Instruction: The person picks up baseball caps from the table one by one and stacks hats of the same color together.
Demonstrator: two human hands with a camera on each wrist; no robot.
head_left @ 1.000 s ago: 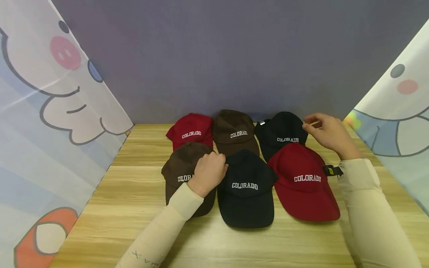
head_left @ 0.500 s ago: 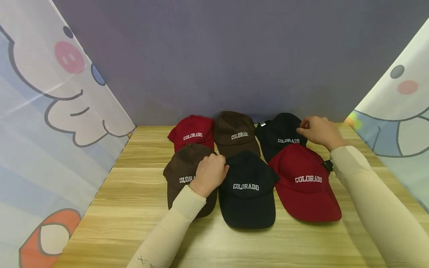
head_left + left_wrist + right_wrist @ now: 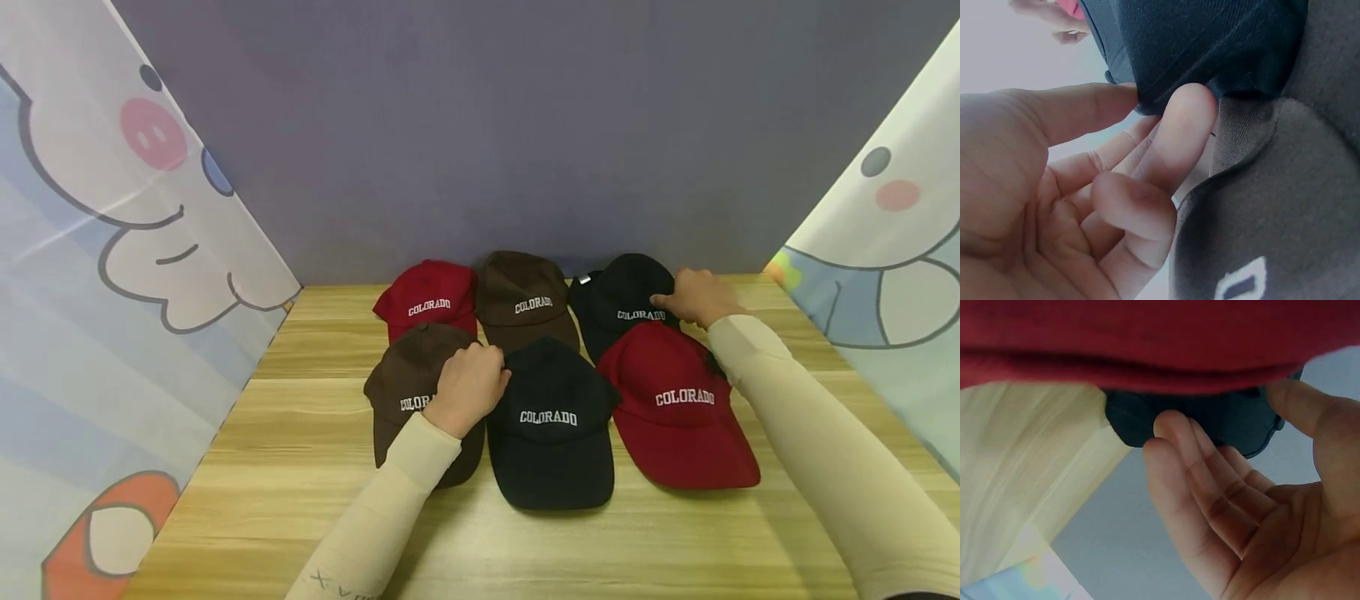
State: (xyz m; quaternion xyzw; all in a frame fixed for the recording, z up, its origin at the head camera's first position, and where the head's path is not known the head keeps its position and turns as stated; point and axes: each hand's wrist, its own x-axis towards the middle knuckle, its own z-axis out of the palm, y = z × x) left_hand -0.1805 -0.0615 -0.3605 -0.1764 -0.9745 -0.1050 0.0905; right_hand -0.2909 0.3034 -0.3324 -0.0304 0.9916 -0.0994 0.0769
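In the head view, my left hand [image 3: 468, 387] reaches over the front brown cap [image 3: 420, 354] to the left edge of the front black cap [image 3: 551, 471]. The left wrist view has thumb and fingertips pinching the black cap's fabric [image 3: 1210, 44], beside the brown cap's fabric [image 3: 1310, 200]. At the back right, my right hand [image 3: 702, 298] holds the right side of the rear black cap [image 3: 633, 279], thumb over its crown. A red cap [image 3: 675, 454] lies in front of it and hides part of it in the right wrist view.
Behind the front row sit a rear red cap [image 3: 427, 283] and a rear brown cap [image 3: 523, 279]. All rest on a wood-grain table [image 3: 300, 450]. A grey panel [image 3: 480, 150] stands at the back, with cartoon-printed cloths [image 3: 75, 275] at both sides.
My right hand has moved left and slightly down, from beside the rear black cap onto its right side, the thumb now overlapping the crown. The left hand stays at the front black cap's edge.
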